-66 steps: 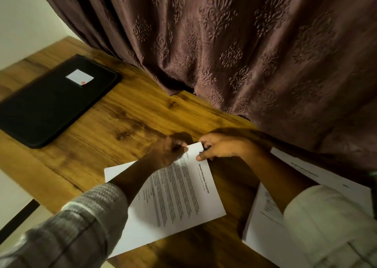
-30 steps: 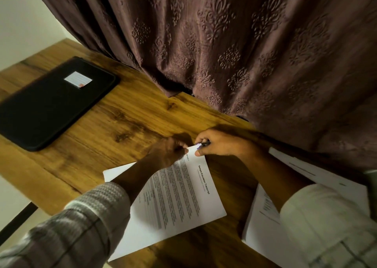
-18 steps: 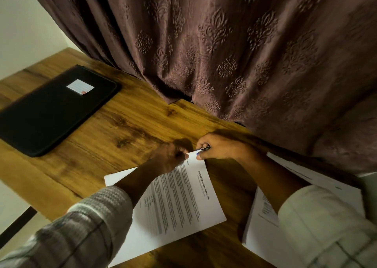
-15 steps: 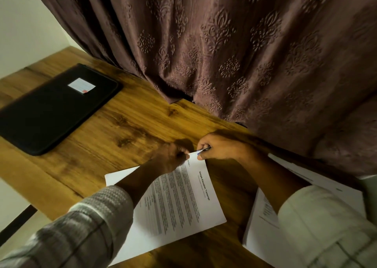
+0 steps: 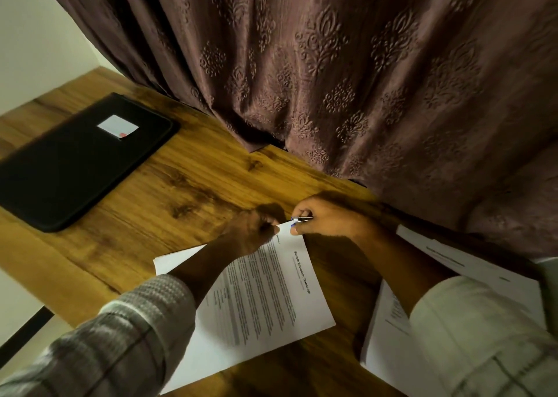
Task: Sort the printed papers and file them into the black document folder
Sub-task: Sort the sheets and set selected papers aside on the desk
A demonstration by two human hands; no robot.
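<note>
The printed sheets lie flat near the front edge of the counter, turned at a slant. They are white, with dense lines of black text and the heading "Sample Education Transcript" along one side. Their far corner points toward the curtain, and both hands meet there.

The left hand sits on that corner with its fingers clenched, seemingly pinching the paper's edge, and its forearm hides part of the page. The right hand is just beside it. Its fingers grasp a metal item, slim and silver with a blue end, held at the tip of the corner. What the item is cannot be told.

The folder lies closed at the counter's left end, well apart from the sheets. It is black and flat with rounded corners, and its cover carries a small white label with a red mark.

A second pile of paper lies at the right edge, partly under the pale right sleeve. The left sleeve is grey and checked, with a ribbed cuff.

The brown curtain, embossed with floral motifs, hangs in folds along the back edge. The counter is warm brown wood with visible grain and dark knots.
</note>
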